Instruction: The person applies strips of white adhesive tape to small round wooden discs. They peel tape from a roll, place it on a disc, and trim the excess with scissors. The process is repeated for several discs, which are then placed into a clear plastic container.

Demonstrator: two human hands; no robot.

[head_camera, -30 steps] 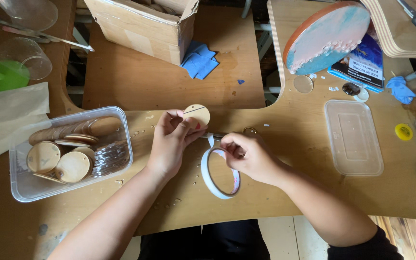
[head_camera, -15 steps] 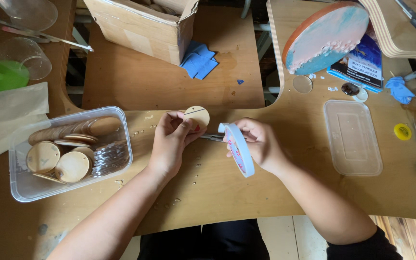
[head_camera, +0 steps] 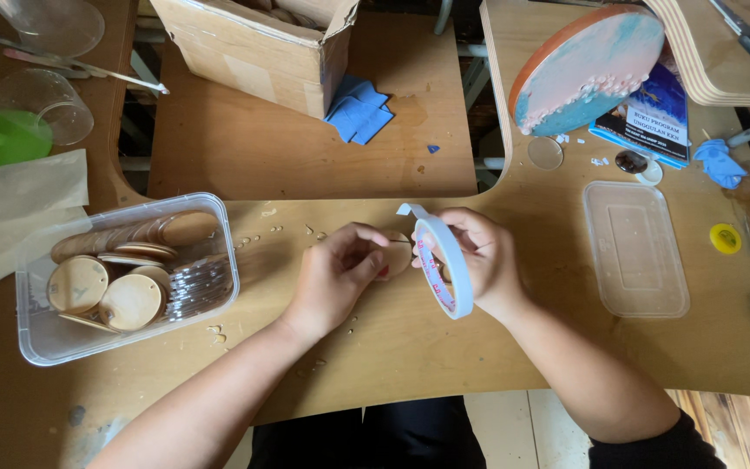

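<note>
My left hand (head_camera: 338,275) presses a small round wooden disc (head_camera: 398,255) against the wooden table (head_camera: 444,347); my fingers cover most of the disc. My right hand (head_camera: 479,256) grips a white roll of tape (head_camera: 444,265), held on edge just right of the disc, with a short loose end of tape (head_camera: 411,209) sticking up at its top. The two hands almost touch above the disc.
A clear plastic tub (head_camera: 123,278) of several wooden discs sits to the left. A clear lid (head_camera: 635,252) lies to the right, with a yellow cap (head_camera: 726,238) beyond it. Behind are a cardboard box (head_camera: 258,43), blue cloth (head_camera: 358,111), a painted round board (head_camera: 585,69) and plastic cups (head_camera: 45,104).
The disc has come down from being held up to lying under my left fingers. The tape roll has turned on edge and moved up close to the disc.
</note>
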